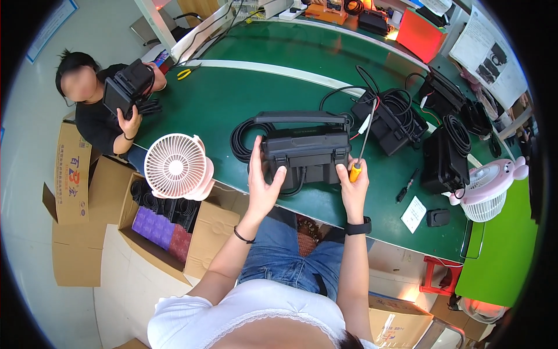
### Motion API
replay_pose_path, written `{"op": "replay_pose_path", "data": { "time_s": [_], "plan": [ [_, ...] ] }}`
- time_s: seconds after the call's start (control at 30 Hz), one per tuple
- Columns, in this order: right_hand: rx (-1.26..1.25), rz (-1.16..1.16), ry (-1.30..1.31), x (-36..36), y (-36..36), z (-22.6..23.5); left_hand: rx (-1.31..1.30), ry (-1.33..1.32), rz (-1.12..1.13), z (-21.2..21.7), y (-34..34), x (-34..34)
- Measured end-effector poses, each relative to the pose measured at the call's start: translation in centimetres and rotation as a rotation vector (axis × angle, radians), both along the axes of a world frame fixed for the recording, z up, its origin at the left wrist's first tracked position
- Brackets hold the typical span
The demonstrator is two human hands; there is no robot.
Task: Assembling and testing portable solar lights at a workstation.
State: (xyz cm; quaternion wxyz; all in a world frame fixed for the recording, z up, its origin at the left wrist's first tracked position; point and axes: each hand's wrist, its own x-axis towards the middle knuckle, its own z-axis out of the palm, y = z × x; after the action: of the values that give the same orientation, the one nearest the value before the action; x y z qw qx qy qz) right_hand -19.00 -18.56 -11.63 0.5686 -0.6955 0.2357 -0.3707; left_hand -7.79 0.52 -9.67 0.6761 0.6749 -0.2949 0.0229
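Observation:
Between my two hands is a black plastic case (308, 148) with a carry handle and front latches, at the near edge of the green bench. My left hand (264, 186) grips its left end, thumb on the front. My right hand (353, 189) holds the right end, thumb on the front by a latch. A screwdriver (355, 172) with a yellow handle is also in my right hand, its long shaft pointing up and away. Behind the case lies a coil of black cable (244, 139). The fingers behind the case are hidden.
More black cases with cables (395, 125) stand on the green bench (261, 75) at right. A pink fan (174, 166) is at left, another fan (485, 189) at right. A co-worker (99, 99) at far left holds a black case. An open carton (168, 227) stands below.

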Motion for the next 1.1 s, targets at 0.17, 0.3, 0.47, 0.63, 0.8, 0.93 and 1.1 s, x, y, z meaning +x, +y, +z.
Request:
{"op": "replay_pose_path", "data": {
  "time_s": [0.17, 0.3, 0.47, 0.63, 0.8, 0.93, 1.1],
  "plan": [
    [-0.041, -0.041, 0.005, -0.4, -0.1, -0.3, 0.286, -0.747, 0.187, 4.9, -0.7, 1.2],
    [-0.072, -0.052, 0.107, -0.7, 0.3, 1.2, 0.672, -0.985, -0.012, 7.9, -3.4, 1.7],
    [-0.218, -0.198, 0.251, -3.0, 2.4, 4.1, 0.688, -0.939, 0.01, 7.4, -5.0, 3.0],
    [-0.22, -0.183, 0.267, -6.9, 3.9, 5.1, 0.7, -0.863, 0.094, 7.3, -6.0, 3.8],
    [-0.336, -0.092, 0.5, -10.3, 5.5, 6.9, 0.713, -0.842, 0.091, 7.5, -5.8, 4.2],
    [-0.496, -0.075, 0.488, -11.2, 6.7, 6.2, 0.665, -0.863, 0.083, 7.2, -5.4, 4.5],
    [-0.391, -0.012, 0.453, -10.5, 7.7, 4.9, 0.695, -0.85, 0.123, 7.2, -5.5, 3.9]
  ]
}}
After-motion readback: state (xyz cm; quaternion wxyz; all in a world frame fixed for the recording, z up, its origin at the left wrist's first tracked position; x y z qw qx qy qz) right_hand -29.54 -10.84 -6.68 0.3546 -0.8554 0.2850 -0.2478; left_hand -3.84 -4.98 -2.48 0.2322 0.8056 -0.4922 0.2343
